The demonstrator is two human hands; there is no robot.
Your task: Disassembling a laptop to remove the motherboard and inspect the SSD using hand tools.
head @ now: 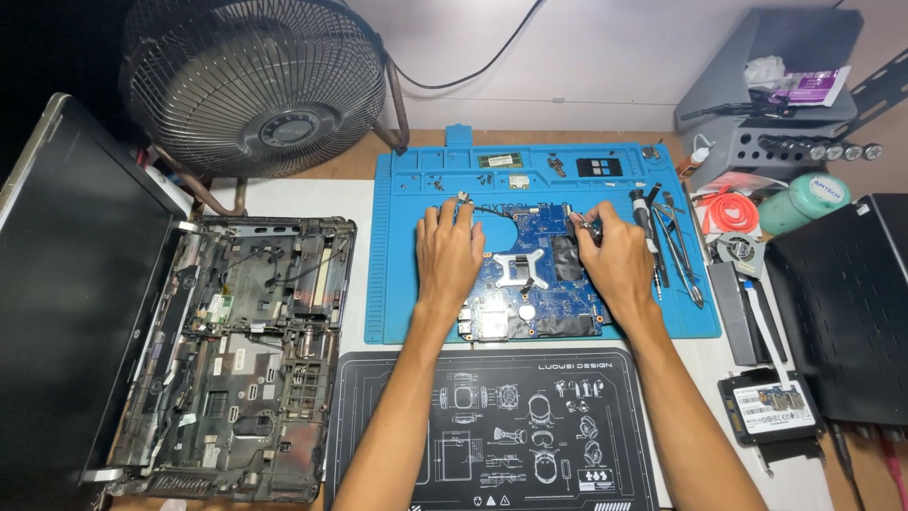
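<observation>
Head view showed the blue circuit board (539, 270) lying mid-frame on the blue mat (397, 284). The left hand (450, 254) pressed flat, fingers spread, on the board's left edge; the right hand (615, 260) had its fingers pinched on a small part at the upper right corner. Uneven pressure might flex the board, and the tools (676, 251) just right could be knocked.

The desk (359, 166) bears a blue mat (402, 284) and black mat (378, 445).

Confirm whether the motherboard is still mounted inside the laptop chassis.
No, the motherboard lies on the blue repair mat under both hands, while the stripped laptop chassis sits apart to its left.
</observation>
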